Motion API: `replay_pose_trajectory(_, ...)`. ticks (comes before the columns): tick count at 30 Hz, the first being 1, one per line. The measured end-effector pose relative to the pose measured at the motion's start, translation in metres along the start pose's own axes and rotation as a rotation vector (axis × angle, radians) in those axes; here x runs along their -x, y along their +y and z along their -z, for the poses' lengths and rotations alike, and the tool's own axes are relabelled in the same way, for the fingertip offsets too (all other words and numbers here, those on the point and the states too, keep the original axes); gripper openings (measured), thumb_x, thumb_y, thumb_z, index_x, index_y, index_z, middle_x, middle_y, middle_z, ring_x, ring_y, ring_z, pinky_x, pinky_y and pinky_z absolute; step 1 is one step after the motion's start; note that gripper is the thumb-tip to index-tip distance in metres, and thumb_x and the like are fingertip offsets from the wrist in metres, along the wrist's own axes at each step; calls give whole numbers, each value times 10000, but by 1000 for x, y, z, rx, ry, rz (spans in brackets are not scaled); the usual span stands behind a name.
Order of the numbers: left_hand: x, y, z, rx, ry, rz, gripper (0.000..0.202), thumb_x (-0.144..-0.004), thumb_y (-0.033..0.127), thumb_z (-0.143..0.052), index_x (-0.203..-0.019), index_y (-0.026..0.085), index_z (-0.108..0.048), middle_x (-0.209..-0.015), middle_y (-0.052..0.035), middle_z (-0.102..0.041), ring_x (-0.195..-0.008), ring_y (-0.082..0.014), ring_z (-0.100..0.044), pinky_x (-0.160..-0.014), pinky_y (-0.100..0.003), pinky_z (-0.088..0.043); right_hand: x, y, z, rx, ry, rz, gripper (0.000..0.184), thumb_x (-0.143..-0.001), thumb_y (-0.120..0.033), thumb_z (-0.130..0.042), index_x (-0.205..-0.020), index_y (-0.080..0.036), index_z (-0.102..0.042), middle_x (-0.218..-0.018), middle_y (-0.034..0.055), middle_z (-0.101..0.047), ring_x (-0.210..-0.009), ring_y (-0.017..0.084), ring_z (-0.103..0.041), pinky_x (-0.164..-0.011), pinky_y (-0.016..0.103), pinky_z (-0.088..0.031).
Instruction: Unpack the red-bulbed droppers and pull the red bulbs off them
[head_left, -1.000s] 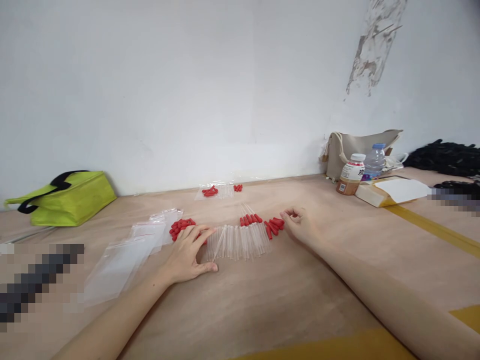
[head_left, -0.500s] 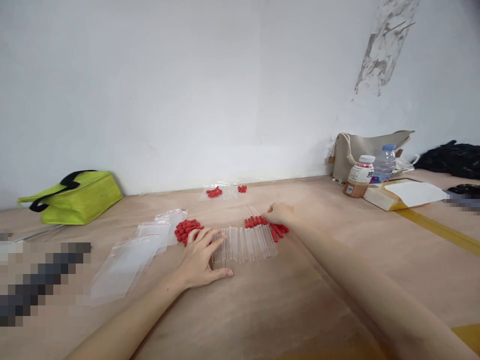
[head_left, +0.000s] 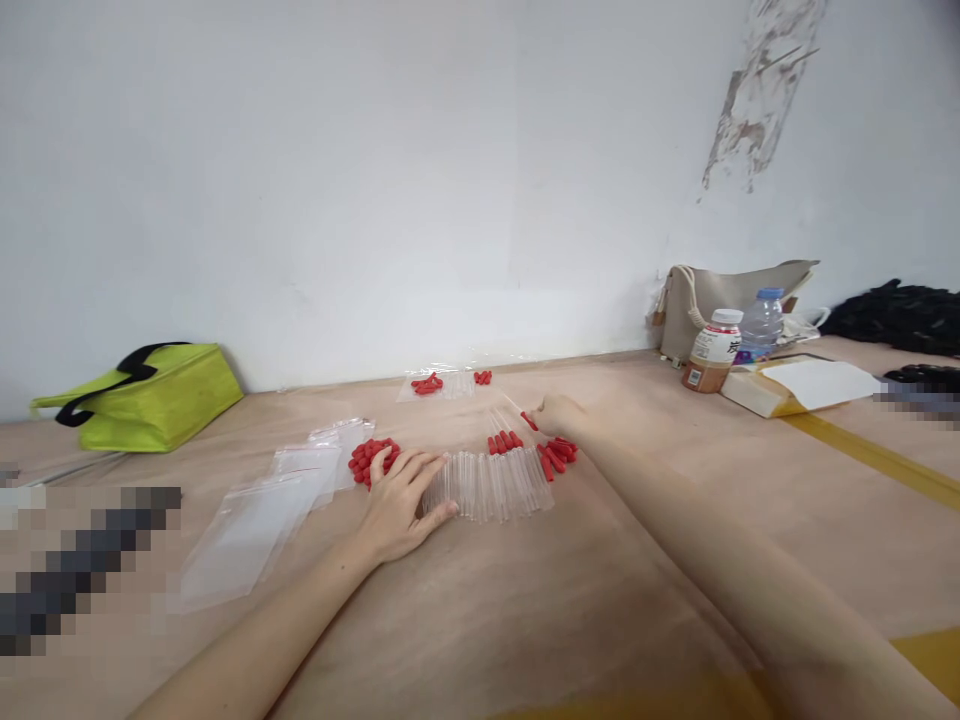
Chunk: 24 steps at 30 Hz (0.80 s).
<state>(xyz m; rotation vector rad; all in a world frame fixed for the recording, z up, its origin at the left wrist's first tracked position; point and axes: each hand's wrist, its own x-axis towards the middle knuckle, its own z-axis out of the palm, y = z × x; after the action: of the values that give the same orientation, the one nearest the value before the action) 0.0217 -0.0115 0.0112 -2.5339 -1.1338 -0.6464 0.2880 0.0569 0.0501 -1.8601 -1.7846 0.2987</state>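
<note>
My right hand (head_left: 561, 415) is closed on the red rubber bulb of a dropper (head_left: 529, 420); its thin clear tube points up and left. Just below lie several assembled droppers (head_left: 505, 441), red bulbs toward me. Loose red rubber bulbs (head_left: 556, 458) lie beside them under my right wrist. A row of clear tubes (head_left: 487, 488) spreads across the table's middle. My left hand (head_left: 405, 500) rests with fingers apart at the row's left end, touching the tubes. Behind its fingertips sits a pile of short red rubber caps (head_left: 369, 460), partly covered by the hand.
Clear zip bags (head_left: 255, 520) lie left of my hand. Near the wall is a clear bag with red pieces (head_left: 427, 384). A lime-green bag (head_left: 161, 395) stands far left. At right are a drink bottle (head_left: 712, 352), a water bottle (head_left: 763, 325), a box (head_left: 757, 392) and a beige bag (head_left: 679, 315).
My right hand has lifted one dropper up and away from the group of assembled ones. My left hand has shifted slightly up, its thumb closer to the tubes.
</note>
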Motion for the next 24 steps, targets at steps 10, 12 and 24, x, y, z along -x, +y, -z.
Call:
replay_pose_trajectory(10,5,32,13,-98,497,-135,356,-777,264,-558,-1130,240,-519,-1036,-63,-618,-1018,-236,-499,-958,-460,-195,121,14,-8,9,483,758,156,-836,-214,-476,-710,-185,-563,-634,-9,-608,-687,131,-507,-834,355,-243)
replay_pose_trajectory(12,6,47,13,-93,460,-227,278,-783,245,-569,-1060,261,-563,-945,-18,-658,-927,-201,-541,-959,-461,-163,135,18,-20,24,516,901,128,-826,-176,-494,-717,-189,-560,-621,-25,-605,-674,116,-498,-847,349,-238)
replay_pose_trajectory(24,9,62,2,-13,327,-254,81,-813,201,-524,-793,218,-601,-552,54,-571,-639,-115,-495,-813,-384,-235,137,13,-30,105,486,984,99,-807,-290,-548,-799,-222,-620,-601,-29,-571,-662,116,-451,-850,368,-227)
